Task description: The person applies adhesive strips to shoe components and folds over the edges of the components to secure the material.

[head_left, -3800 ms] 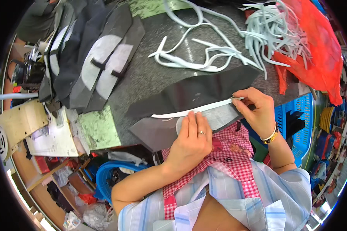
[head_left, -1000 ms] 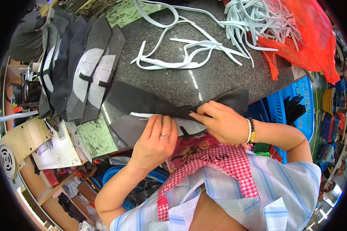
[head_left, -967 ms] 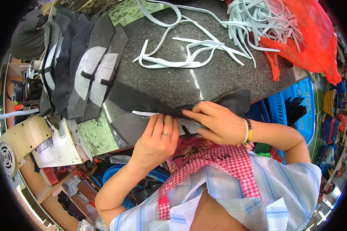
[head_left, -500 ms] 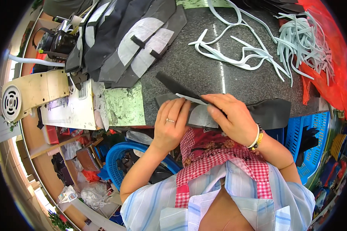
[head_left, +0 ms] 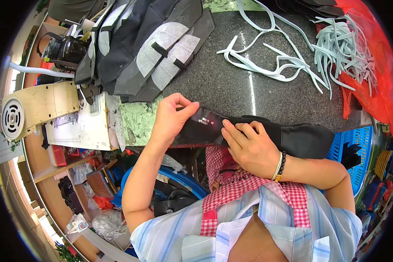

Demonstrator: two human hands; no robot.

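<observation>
A long black leather-like piece (head_left: 299, 135) lies across the near edge of the dark worktop, its smooth side up, with small pale print near its left end. My left hand (head_left: 169, 118) pinches that left end between thumb and fingers, slightly above the table edge. My right hand (head_left: 253, 148) rests flat over the middle of the piece, fingers stretched and a little bent. The pale strip and patch on the piece's other side are hidden now.
Black pieces with pale patches (head_left: 161, 48) are stacked at the back left. Pale blue strips (head_left: 270, 72) lie behind my hands, with a tangled heap (head_left: 347, 52) on red plastic (head_left: 382, 87). Blue baskets (head_left: 362, 150) stand below the edge; a beige machine (head_left: 43, 105) is at the left.
The piece has been flipped and flattened; its raised flap and pale strip no longer show. My left hand has moved left to its end, while my right hand has slid down slightly onto its middle.
</observation>
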